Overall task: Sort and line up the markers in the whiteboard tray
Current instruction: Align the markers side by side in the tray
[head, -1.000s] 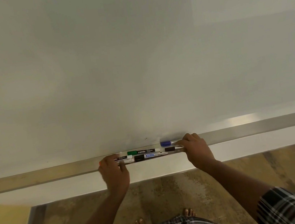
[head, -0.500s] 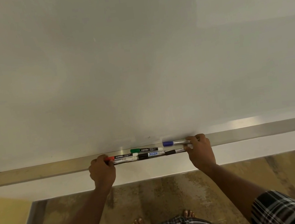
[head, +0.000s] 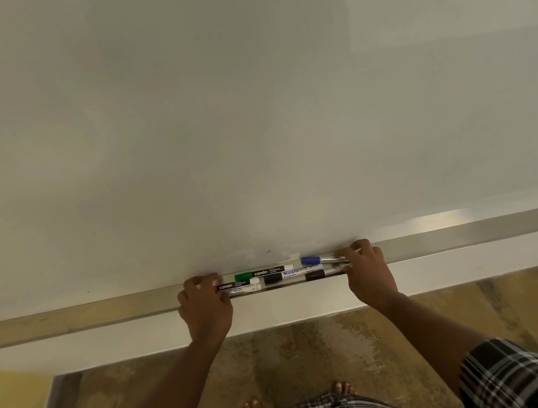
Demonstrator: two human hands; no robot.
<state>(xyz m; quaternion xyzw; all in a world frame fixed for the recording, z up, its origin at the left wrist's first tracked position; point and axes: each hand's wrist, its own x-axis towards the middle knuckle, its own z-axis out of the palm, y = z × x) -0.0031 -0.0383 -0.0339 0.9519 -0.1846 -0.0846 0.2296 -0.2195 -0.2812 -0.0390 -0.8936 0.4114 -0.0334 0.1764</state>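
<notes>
Both hands have closed inward since earlier; left hand [head: 206, 307] curls onto the red marker [head: 229, 286] at nine o'clock, right hand [head: 367, 274] pinches the blue marker [head: 313, 260] at three; markers cluster in the tray [head: 69, 318].

The word "camlin" reads in white on the black label band of the green-capped marker [head: 263, 272]. The same "camlin" appears on the red-capped marker [head: 235, 285], lying just beside it toward 8 o'clock. Blue lettering on the white-barrelled marker [head: 293, 272] is too blurred to read.
</notes>
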